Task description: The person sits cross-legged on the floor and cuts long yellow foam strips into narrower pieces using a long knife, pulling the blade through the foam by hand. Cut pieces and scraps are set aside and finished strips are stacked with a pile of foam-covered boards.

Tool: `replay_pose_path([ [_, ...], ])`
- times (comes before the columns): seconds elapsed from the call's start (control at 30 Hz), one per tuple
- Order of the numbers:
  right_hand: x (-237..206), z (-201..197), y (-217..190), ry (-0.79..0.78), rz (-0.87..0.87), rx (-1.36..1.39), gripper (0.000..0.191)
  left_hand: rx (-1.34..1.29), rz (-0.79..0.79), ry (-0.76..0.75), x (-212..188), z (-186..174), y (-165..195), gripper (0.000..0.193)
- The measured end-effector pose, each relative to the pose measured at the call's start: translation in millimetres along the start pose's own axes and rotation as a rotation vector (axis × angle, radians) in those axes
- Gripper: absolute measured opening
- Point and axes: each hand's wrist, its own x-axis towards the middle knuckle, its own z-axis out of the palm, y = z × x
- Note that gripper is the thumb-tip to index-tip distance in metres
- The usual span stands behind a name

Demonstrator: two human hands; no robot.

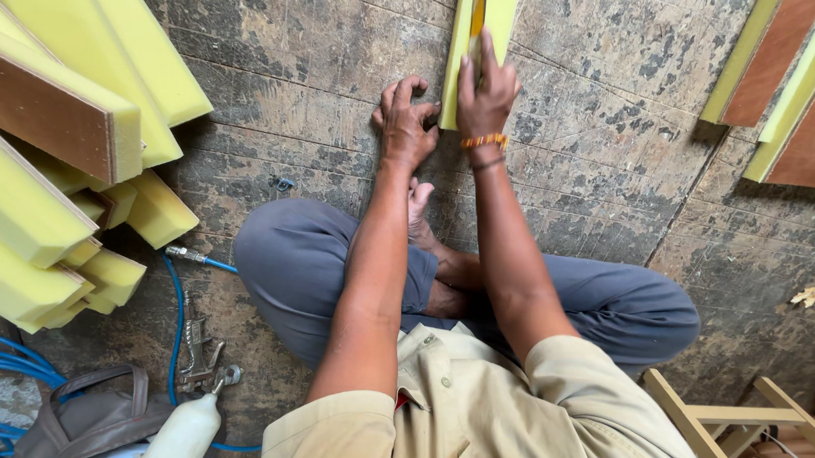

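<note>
Both of our hands work at the near end of a yellow foam strip [499,9] on the scored floor [604,159], the left hand [406,125] curled against its edge (fingers bent, gripping nothing), the right hand [486,95] closed on a thin blade [478,19] mid-cut, needing a steady straight draw.

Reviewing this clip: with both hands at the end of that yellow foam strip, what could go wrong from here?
1. The right hand presses a thin tool, seemingly a blade, along the yellow foam strip; the left hand sits right beside the strip's end, so a slip might reach its fingers.
2. The bare foot lies just behind both hands, also possibly in line.
3. The blue air hose and spray gun by the knee could snag on rising.
</note>
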Motion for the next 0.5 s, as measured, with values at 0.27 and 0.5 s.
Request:
replay_pose_path([
  [0.27,-6,2,5,0.003,0.107,-0.030,0.050,-0.014,0.022,0.028,-1,6,-3,0.025],
  [0.5,-39,-11,2,-0.022,-0.033,-0.027,0.052,-0.030,0.049,0.063,-1,7,-5,0.020],
])
